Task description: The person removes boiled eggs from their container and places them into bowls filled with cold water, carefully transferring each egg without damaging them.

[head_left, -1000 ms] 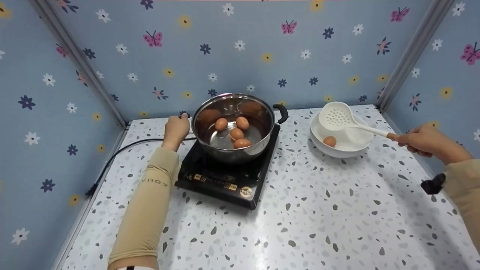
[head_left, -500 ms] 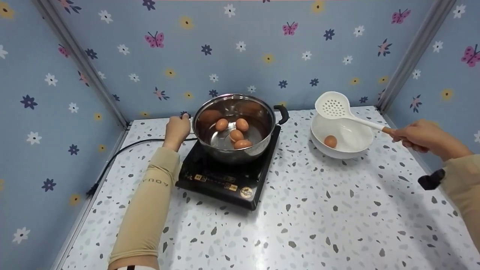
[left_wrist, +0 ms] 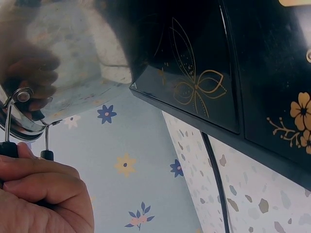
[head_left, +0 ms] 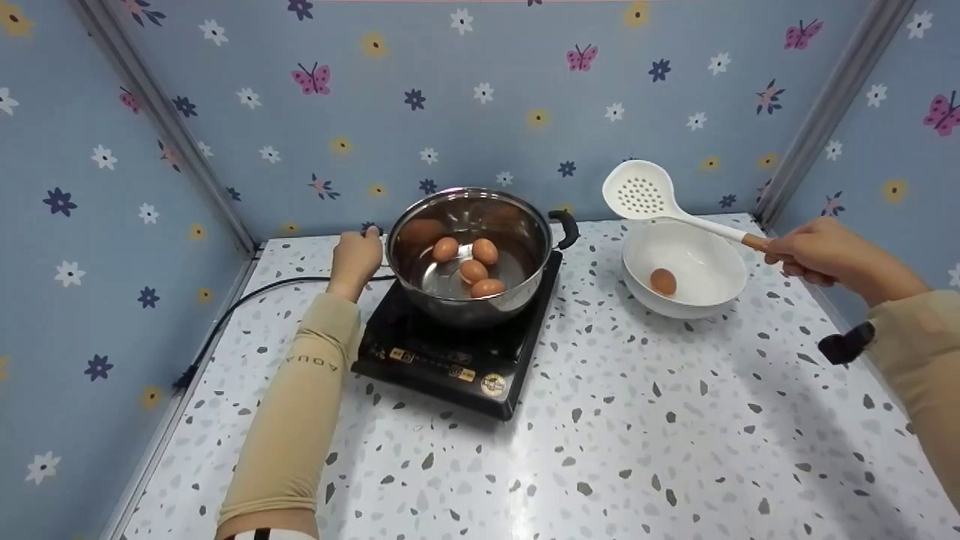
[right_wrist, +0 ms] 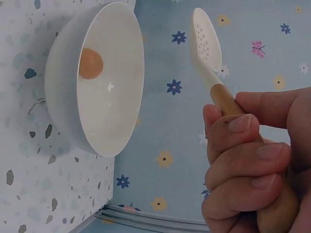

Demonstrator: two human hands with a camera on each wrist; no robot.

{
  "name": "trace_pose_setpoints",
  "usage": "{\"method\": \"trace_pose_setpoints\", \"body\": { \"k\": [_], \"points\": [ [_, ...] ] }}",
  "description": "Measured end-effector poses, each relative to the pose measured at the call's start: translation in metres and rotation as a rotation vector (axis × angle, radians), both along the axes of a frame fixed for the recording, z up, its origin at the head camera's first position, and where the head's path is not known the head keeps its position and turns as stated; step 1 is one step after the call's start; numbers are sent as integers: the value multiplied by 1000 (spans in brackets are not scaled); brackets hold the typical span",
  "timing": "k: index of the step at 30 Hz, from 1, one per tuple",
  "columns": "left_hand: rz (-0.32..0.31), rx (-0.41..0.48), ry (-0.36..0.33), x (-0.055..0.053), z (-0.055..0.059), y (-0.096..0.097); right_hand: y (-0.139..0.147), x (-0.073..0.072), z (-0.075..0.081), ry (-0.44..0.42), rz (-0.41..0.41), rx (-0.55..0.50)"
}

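Note:
My left hand (head_left: 355, 259) grips the black side handle of a steel pot (head_left: 480, 309); in the left wrist view the fingers (left_wrist: 48, 187) curl round that handle. Several brown eggs (head_left: 473, 270) lie inside the pot, which sits on a black induction cooktop (head_left: 435, 382). With my right hand (head_left: 832, 251) I hold a white slotted ladle (head_left: 641, 191) by its wooden handle (right_wrist: 226, 101). The ladle's perforated head carries nothing and is raised above the back left rim of a white bowl (head_left: 712, 262). One brown egg (head_left: 663, 281) rests in that bowl.
The cooktop's black cord (head_left: 247, 296) runs left across the speckled white table (head_left: 615, 450). Flower-patterned panels (head_left: 480, 97) rise behind and at both sides. The pot's other handle (head_left: 565, 229) sticks out toward the bowl.
My right hand has lifted the slotted ladle up and leftward, from over the bowl toward the pot. The left hand keeps its grip on the pot handle, and the eggs lie as before.

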State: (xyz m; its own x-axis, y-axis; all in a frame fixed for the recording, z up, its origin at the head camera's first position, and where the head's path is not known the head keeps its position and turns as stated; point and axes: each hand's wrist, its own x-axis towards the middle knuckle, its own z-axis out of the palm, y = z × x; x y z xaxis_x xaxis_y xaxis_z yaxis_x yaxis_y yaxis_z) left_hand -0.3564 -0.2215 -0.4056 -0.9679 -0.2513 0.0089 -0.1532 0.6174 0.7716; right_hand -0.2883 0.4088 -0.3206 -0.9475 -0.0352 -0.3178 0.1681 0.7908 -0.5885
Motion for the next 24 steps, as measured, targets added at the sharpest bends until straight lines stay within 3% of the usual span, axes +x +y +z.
{"method": "trace_pose_setpoints", "body": {
  "k": [14,24],
  "points": [
    [-5,11,-24,1,1,2,-33,-8,21,63,19,-18],
    [0,-26,0,-1,-1,0,-62,-13,35,91,66,-5]
  ]
}}
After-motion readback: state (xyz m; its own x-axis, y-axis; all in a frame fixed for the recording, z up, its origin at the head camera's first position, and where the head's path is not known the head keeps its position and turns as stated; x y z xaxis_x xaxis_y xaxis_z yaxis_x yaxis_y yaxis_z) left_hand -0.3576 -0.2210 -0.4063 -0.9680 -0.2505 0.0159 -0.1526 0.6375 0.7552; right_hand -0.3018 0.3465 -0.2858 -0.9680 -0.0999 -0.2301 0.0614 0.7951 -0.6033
